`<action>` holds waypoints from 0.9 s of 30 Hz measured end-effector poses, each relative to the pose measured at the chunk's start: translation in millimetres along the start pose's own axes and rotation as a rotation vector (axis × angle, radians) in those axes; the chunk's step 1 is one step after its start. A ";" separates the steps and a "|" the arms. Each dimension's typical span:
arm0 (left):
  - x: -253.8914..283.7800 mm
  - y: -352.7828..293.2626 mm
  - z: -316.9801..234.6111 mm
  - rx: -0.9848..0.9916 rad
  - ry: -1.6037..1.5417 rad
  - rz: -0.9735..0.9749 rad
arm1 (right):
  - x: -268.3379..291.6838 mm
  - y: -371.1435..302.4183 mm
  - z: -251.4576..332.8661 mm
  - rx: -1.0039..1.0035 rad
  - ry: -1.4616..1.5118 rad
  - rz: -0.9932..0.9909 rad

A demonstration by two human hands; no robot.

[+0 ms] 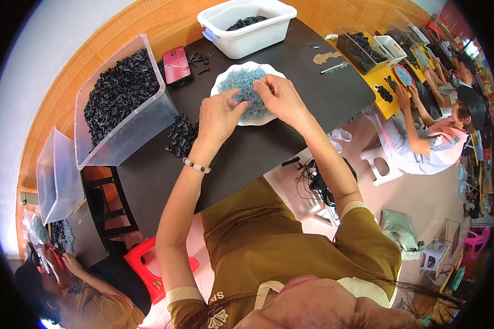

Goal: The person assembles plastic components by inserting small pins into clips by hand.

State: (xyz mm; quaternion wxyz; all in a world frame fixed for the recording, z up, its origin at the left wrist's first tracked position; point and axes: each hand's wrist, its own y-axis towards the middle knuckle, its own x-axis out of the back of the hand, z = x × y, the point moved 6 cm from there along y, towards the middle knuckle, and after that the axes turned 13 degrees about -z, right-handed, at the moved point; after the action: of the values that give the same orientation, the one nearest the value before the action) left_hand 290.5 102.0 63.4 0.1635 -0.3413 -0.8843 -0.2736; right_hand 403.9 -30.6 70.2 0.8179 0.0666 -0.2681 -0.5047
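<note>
White, scalloped dish (216, 83) on the dark bench (241, 156), heaped with tiny translucent bluish pieces (246, 75). Left hand (218, 114) over its near-left side, thumb and forefinger parted. Right hand (284, 100) over the right side, fingers bunched close to the thumb; cannot tell whether anything is pinched. Clear bin (140, 131) to the left, tilted, full of black parts (118, 93); white tub (240, 48) beyond the dish, black parts inside. Loose black pile (182, 135) beside the bin. White lettering and emblem (217, 318) on the worker's brown shirt (258, 249). Bluish pieces lie jumbled, too small to read a long axis.
</note>
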 end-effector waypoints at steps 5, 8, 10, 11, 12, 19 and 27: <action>8.0 -0.9 -9.3 -0.172 0.130 -0.046 | 0.6 -4.0 5.4 -0.028 0.015 0.027; 16.6 -5.0 -16.1 -0.176 0.085 -0.085 | 0.2 -5.2 2.7 -0.017 0.034 0.020; 24.9 -12.8 -14.9 -0.107 0.013 -0.100 | -0.9 -7.5 4.8 -0.047 0.036 0.053; 28.8 -17.8 -11.5 -0.043 -0.062 -0.112 | -1.3 -9.5 6.0 -0.077 0.036 0.079; 32.3 -24.6 -6.9 -0.029 -0.046 -0.127 | -2.1 -12.7 8.1 -0.075 0.048 0.102; 62.7 -96.5 20.1 0.184 -0.362 -0.250 | -27.5 -55.2 36.5 -0.203 0.399 0.480; 99.9 -149.4 26.2 0.245 -0.285 -0.399 | -78.2 -99.4 51.1 -0.140 0.227 0.755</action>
State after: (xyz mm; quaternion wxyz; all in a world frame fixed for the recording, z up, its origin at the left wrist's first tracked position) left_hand 113.0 76.7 34.4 0.0204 -0.1729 -0.9746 -0.1406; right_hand 272.4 -2.9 46.8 0.9728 -0.0372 -0.1468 -0.1751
